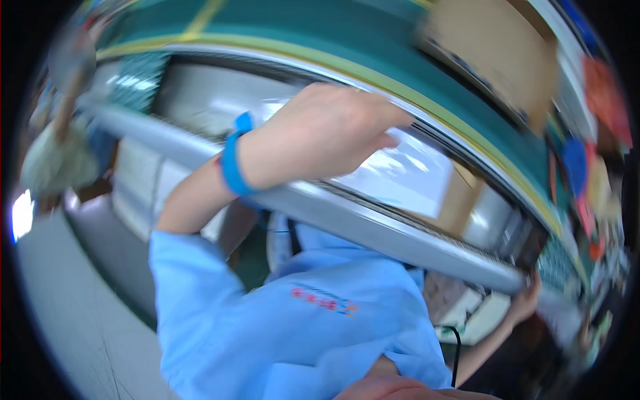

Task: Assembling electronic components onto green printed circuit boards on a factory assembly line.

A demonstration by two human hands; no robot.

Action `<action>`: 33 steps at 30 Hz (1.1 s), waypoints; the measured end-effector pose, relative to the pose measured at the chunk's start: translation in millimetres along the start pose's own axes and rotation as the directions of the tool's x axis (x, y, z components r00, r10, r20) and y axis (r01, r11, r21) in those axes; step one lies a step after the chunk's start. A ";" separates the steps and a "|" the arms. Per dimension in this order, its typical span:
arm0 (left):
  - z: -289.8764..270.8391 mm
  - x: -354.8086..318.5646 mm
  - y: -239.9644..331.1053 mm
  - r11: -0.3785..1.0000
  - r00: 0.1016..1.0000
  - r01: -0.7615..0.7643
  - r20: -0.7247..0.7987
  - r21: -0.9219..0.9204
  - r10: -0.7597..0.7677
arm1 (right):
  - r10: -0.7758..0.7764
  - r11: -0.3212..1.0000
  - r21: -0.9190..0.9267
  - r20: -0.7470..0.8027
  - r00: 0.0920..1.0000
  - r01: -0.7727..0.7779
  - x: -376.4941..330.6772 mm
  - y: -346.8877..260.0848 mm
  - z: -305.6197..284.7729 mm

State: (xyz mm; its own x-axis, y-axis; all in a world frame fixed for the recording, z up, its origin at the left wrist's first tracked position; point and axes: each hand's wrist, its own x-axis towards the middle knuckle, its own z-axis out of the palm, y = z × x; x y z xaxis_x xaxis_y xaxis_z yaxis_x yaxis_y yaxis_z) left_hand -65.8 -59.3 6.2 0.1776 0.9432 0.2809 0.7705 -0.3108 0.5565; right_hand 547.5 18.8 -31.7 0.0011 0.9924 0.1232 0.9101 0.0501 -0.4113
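My left hand [320, 133], with a blue band [233, 160] around its wrist, is over a long metal trough. Its fingers are curled and blurred near the trough's far edge; whatever they may hold is hidden. A grey metal rail [373, 223] runs along the trough's near side. At the rail's right end, my right hand [527, 301] has its fingers bent over the rail. Inside the trough lie a shiny white sheet or bag [407, 177] and a brown cardboard piece [461, 200].
Beyond the trough stretches a green work surface [280, 27] with yellow edging, carrying an open cardboard box [490, 57]. Red, blue and orange items crowd the right side, blurred. Another person [60, 157] is at the far left. A grey surface [80, 320] lies lower left.
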 end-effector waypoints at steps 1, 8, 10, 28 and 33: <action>-18.5 -15.0 -14.5 0.995 0.998 0.062 0.000 0.084 -0.062 | -0.031 0.986 -0.164 0.000 1.000 0.031 0.8 5.1 -2.5; -148.8 -158.2 -157.8 0.625 0.506 0.733 -0.830 0.270 -0.236 | -0.176 0.924 -0.351 -0.042 0.983 0.151 58.9 -30.7 8.6; -180.9 -217.7 -214.0 0.428 0.333 0.880 -0.912 0.209 -0.240 | -0.247 0.921 -0.318 -0.034 0.968 0.223 71.0 -67.3 16.2; -176.6 -267.6 -247.1 0.317 0.309 0.943 -0.622 0.102 -0.719 | -0.561 0.774 -0.120 0.324 0.762 0.621 164.1 -385.2 95.9; -148.0 -205.7 -154.1 0.411 0.419 0.905 -0.409 0.113 -0.811 | -0.605 0.710 -0.094 0.426 0.672 0.698 182.3 -392.1 141.9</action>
State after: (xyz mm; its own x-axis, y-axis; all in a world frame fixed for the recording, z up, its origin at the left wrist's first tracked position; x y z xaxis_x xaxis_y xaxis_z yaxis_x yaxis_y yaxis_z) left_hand -311.6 -222.8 -21.6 -0.8006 0.5991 -0.0137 0.5463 0.7390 0.3943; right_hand 132.0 196.1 23.9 -0.7267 0.6849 -0.0535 0.6855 0.7179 -0.1207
